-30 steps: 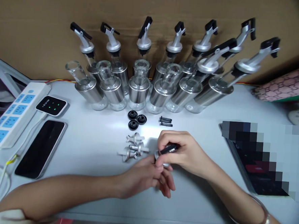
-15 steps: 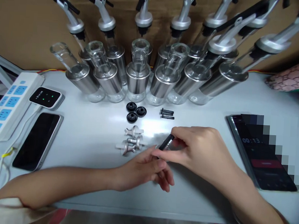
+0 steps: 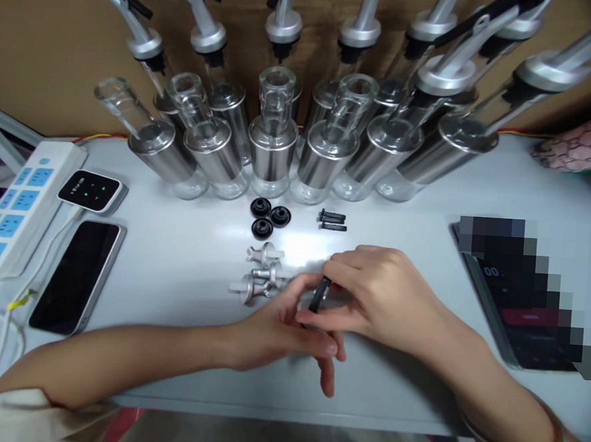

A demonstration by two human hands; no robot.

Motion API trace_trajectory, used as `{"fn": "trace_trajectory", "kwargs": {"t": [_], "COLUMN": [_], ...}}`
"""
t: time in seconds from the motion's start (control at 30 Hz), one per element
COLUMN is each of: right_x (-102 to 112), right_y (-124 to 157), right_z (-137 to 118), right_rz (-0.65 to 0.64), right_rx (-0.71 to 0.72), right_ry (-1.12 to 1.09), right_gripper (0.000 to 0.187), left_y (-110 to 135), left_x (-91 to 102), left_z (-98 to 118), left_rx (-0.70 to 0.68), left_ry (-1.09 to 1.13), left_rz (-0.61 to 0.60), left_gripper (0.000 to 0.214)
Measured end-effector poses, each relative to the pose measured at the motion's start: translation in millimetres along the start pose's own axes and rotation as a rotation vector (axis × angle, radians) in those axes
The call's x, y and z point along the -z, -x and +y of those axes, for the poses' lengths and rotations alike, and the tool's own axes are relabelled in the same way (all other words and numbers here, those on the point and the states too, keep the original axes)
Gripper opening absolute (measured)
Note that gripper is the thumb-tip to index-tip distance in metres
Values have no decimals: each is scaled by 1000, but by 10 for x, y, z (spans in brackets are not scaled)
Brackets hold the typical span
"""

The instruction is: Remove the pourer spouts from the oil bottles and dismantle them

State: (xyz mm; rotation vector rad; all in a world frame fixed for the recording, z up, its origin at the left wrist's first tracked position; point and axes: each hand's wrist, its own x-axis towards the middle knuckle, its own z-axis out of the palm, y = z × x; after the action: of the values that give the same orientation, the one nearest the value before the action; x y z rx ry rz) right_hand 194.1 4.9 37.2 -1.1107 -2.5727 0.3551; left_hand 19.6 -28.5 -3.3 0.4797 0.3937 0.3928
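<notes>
My left hand [image 3: 286, 327] and my right hand [image 3: 381, 293] meet over the white table [image 3: 182, 267], just right of a small heap of silver pourer spouts [image 3: 261, 275]. My right hand's fingers pinch a small black lever piece [image 3: 320, 293]. The fingers of my left hand curl round a part beneath it that is mostly hidden. Three black rubber stoppers [image 3: 269, 217] and two black lever pieces [image 3: 331, 220] lie just beyond the hands.
Several glass and steel bottles [image 3: 273, 143] stand in rows at the back, some fitted with pourers. A power strip [image 3: 16, 207], a small black device [image 3: 91, 190] and a phone [image 3: 79, 274] lie at left. A tablet [image 3: 520, 308] lies at right.
The view has dropped and moved closer to the table. My right hand has turned the black lever piece from lying flat to pointing more downward against the part in my left hand.
</notes>
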Motion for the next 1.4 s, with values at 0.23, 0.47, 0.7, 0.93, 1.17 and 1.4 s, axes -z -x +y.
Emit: {"fn": "trace_trajectory", "kwargs": {"t": [0.23, 0.47, 0.7, 0.93, 1.17, 1.4], "right_x": [-8, -60, -14, -24, -78, -101], "right_y": [-9, -1, -11, -7, -12, 0], "right_z": [-44, -43, -54, -87, -74, -77], "right_rz": [15, 100, 152, 153, 158, 141], "right_rx": [12, 116, 113, 128, 177, 180], "right_ry": [51, 108, 76, 72, 160, 222], "right_gripper": [63, 62, 61, 61, 65, 62], "left_y": [4, 25, 18, 22, 10, -17], "left_x": [-39, -33, -36, 3, 10, 5], "left_z": [80, 135, 196, 207, 171, 173], "left_rx": [100, 233, 253, 313, 284, 317], "left_ry": [-291, -320, -368, -453, -402, -211], "left_rz": [24, 77, 65, -17, -36, -25], "left_gripper": [51, 51, 34, 29, 50, 52]}}
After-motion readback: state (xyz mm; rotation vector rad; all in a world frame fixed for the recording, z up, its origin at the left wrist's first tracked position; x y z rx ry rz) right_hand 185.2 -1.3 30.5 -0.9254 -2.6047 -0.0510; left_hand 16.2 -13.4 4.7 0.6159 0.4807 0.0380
